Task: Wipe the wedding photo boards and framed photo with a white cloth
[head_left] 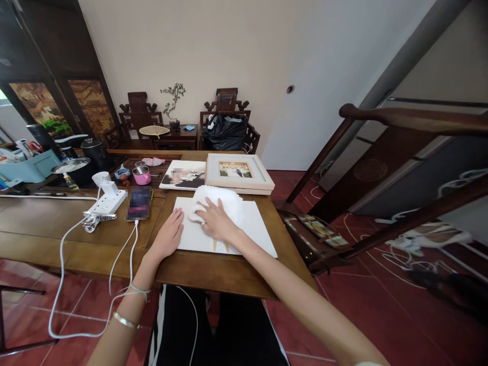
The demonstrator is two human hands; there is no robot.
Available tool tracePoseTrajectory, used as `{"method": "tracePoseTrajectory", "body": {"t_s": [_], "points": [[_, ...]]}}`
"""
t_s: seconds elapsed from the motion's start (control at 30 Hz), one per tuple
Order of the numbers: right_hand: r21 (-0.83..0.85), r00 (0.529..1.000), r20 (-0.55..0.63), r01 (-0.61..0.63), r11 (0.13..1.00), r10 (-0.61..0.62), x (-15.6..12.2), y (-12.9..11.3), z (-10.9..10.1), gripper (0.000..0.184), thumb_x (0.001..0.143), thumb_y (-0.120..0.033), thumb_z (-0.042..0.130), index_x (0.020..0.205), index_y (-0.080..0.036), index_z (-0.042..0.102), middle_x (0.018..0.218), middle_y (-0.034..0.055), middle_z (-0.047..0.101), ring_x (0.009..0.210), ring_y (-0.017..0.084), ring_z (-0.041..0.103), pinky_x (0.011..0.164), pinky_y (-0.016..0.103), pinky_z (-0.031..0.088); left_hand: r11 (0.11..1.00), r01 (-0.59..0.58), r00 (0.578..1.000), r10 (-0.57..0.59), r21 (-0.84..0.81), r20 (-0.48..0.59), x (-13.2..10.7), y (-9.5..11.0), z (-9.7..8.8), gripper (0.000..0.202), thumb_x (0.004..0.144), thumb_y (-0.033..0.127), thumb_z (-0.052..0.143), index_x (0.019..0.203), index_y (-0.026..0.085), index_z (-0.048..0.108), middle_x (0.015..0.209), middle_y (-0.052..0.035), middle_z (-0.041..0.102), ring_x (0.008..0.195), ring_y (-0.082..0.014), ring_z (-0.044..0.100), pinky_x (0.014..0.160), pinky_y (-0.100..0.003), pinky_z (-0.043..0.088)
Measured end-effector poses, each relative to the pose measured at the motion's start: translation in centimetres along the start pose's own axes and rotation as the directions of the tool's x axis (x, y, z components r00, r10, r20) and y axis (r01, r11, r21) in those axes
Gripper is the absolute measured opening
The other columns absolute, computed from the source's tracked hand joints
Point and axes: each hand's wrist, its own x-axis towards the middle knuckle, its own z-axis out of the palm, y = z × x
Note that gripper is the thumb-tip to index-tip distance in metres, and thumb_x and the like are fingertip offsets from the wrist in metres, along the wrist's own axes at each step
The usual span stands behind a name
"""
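A white panel lies flat on the wooden table in front of me. My right hand presses flat on a white cloth that rests on the panel, fingers spread. My left hand lies flat with fingers stretched out on the panel's left edge and holds it down. Behind the panel are a white-framed picture and an unframed photo print.
A phone on a white cable, a white power strip, a pink pot and a dark kettle stand to the left. Dark carved chairs stand at the wall. A dark wooden stair rail rises on the right.
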Motion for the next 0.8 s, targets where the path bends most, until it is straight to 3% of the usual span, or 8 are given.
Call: {"method": "tracePoseTrajectory", "body": {"t_s": [0.1, 0.23, 0.4, 0.5, 0.63, 0.8], "points": [[0.001, 0.997, 0.025, 0.076, 0.997, -0.076, -1.6, -2.1, 0.2, 0.045, 0.076, -0.012, 0.047, 0.120, -0.016, 0.053, 0.143, 0.0124, 0.034, 0.134, 0.035, 0.017, 0.103, 0.063, 0.010, 1.000, -0.016, 1.000, 0.016, -0.010, -0.014, 0.0, -0.2, 0.1, 0.047, 0.091, 0.028, 0.028, 0.134, 0.010, 0.038, 0.145, -0.0131, 0.032, 0.136, -0.0225, 0.023, 0.112, -0.044, 0.022], [0.067, 0.985, 0.031, 0.167, 0.984, -0.169, -6.6, -4.8, -0.4, 0.043, 0.072, -0.010, 0.048, 0.113, -0.019, 0.058, 0.144, 0.0093, 0.034, 0.136, 0.032, 0.014, 0.106, 0.060, 0.007, 1.000, -0.024, 1.000, 0.023, -0.012, -0.016, 0.0, -0.3, 0.2, 0.047, 0.091, 0.027, 0.027, 0.134, 0.011, 0.038, 0.145, -0.0124, 0.032, 0.136, -0.0226, 0.024, 0.111, -0.044, 0.022], [0.189, 0.974, 0.038, 0.212, 0.959, -0.223, -10.3, -5.0, -1.7, 0.041, 0.068, -0.012, 0.049, 0.105, -0.023, 0.061, 0.140, 0.0046, 0.040, 0.136, 0.026, 0.018, 0.110, 0.052, 0.008, 1.000, -0.010, 1.000, 0.010, 0.010, 0.007, 0.0, 0.0, 0.0, 0.048, 0.091, 0.027, 0.027, 0.134, 0.007, 0.038, 0.144, -0.0145, 0.032, 0.136, -0.0223, 0.023, 0.112, -0.042, 0.021], [0.190, 0.985, 0.008, 0.168, 0.967, -0.173, -9.3, -3.1, -1.9, 0.045, 0.067, -0.009, 0.045, 0.108, -0.021, 0.060, 0.131, 0.0085, 0.050, 0.133, 0.021, 0.026, 0.110, 0.047, 0.014, 1.000, -0.004, 1.000, 0.004, 0.008, 0.000, 0.0, 0.0, 0.1, 0.049, 0.092, 0.029, 0.028, 0.134, 0.007, 0.038, 0.144, -0.0146, 0.032, 0.136, -0.0225, 0.023, 0.112, -0.042, 0.021], [0.136, 0.999, -0.008, 0.036, 0.990, -0.035, -5.3, -0.6, -1.4, 0.045, 0.073, -0.011, 0.042, 0.116, -0.017, 0.056, 0.128, 0.0145, 0.052, 0.132, 0.023, 0.028, 0.108, 0.048, 0.017, 1.000, -0.003, 1.000, 0.003, -0.018, -0.013, 0.0, -0.1, 0.2, 0.048, 0.091, 0.029, 0.029, 0.134, 0.011, 0.038, 0.145, -0.0118, 0.032, 0.136, -0.0222, 0.024, 0.112, -0.043, 0.021], [0.045, 0.986, -0.006, -0.165, 0.985, 0.165, -0.7, -1.6, -0.3, 0.044, 0.079, -0.016, 0.041, 0.122, -0.017, 0.051, 0.136, 0.0140, 0.043, 0.133, 0.033, 0.021, 0.102, 0.063, 0.012, 0.992, 0.048, 0.998, -0.052, -0.115, -0.034, -0.2, 0.6, -0.3, 0.050, 0.093, 0.037, 0.029, 0.136, 0.014, 0.036, 0.145, -0.0090, 0.031, 0.136, -0.0213, 0.023, 0.112, -0.042, 0.020]]}}
